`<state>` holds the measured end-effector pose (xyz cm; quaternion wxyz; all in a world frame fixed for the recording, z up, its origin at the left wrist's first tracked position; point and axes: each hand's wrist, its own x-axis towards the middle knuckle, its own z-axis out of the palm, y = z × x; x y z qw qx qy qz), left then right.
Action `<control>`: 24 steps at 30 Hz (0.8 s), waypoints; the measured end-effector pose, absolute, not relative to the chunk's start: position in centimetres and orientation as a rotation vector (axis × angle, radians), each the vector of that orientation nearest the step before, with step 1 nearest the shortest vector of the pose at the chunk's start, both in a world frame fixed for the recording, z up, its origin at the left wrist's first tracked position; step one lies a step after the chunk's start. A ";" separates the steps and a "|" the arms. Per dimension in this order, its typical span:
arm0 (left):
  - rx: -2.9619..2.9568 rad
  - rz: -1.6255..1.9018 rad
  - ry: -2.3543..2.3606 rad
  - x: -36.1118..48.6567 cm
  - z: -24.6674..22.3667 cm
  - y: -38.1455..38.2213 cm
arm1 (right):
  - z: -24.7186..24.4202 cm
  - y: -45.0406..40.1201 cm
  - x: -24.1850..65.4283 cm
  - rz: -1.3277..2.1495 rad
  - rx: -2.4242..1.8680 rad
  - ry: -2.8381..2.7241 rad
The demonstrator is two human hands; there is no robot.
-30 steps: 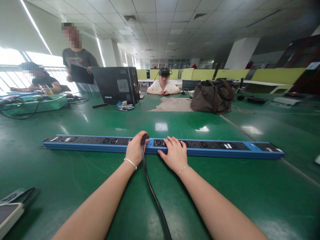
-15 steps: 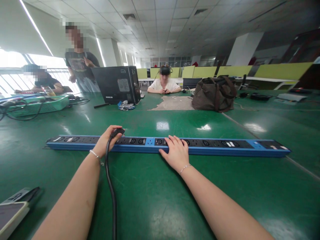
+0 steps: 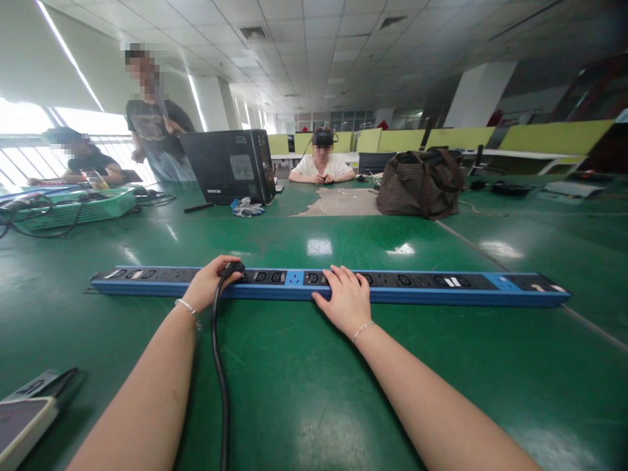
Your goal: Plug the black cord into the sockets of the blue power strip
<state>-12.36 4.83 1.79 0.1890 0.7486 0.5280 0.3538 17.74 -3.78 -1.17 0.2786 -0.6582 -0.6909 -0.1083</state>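
Observation:
A long blue power strip with black sockets lies across the green table. My left hand is closed on a black power plug, held at the strip's top face left of the blue middle section. Whether its pins sit in a socket is hidden. From the plug a thick black cable runs down toward the near edge of the view. My right hand lies spread over the strip just right of the blue section, fingers on top and thumb at the near side.
A black computer case stands at the back, gloves beside it. Further right sits a brown bag. A green basket with cables is at left, a white-edged device near left. Several people are beyond the table.
My left hand has lowered the plug onto the strip and tilted it, with the cable shifting slightly right. My right hand stays where it was.

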 end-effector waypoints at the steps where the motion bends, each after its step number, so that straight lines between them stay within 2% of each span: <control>1: 2.085 0.997 1.470 -12.3 1.9 4.8 | -1.2 -3.8 17.7 -0.291 -1.767 -1.855; 24: 2.202 0.842 1.558 -12.3 1.4 4.6 | -1.1 -3.8 17.7 -0.289 -1.760 -1.857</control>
